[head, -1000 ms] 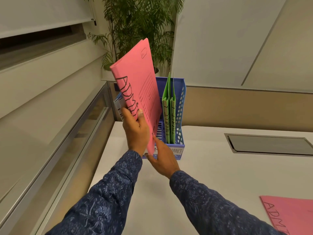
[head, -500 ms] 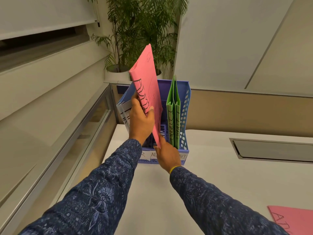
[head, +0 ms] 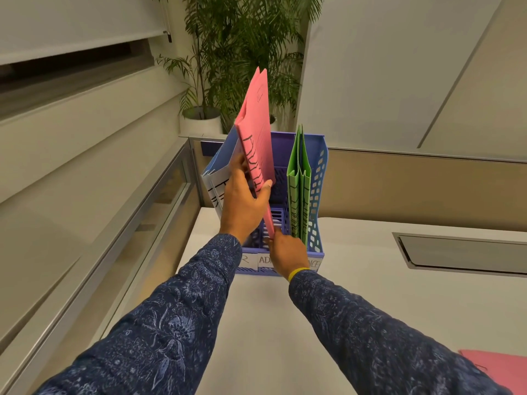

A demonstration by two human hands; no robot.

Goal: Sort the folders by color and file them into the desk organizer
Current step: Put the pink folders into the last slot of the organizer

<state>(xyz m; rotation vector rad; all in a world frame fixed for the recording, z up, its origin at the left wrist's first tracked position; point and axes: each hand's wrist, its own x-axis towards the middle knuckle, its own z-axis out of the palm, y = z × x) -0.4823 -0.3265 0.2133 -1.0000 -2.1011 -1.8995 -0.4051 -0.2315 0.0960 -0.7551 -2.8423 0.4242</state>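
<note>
A pink folder (head: 258, 129) with black lettering stands nearly upright over the middle slot of the blue desk organizer (head: 319, 178). My left hand (head: 242, 206) grips its lower left edge, thumb on the front. My right hand (head: 288, 255) pinches its bottom corner at the organizer's front. Green folders (head: 298, 189) stand in the right slot. Blue and white folders (head: 221, 169) lean in the left slot. Another pink folder (head: 496, 369) lies flat on the desk at the bottom right.
The organizer sits at the far left corner of the white desk (head: 356, 309), against a beige partition. A grey cable hatch (head: 462, 255) is set into the desk on the right. A potted palm (head: 216, 81) stands behind the partition.
The pink folder has turned from slanted and face-on to nearly edge-on and upright, and has dropped lower into the middle slot. Both hands moved forward with it.
</note>
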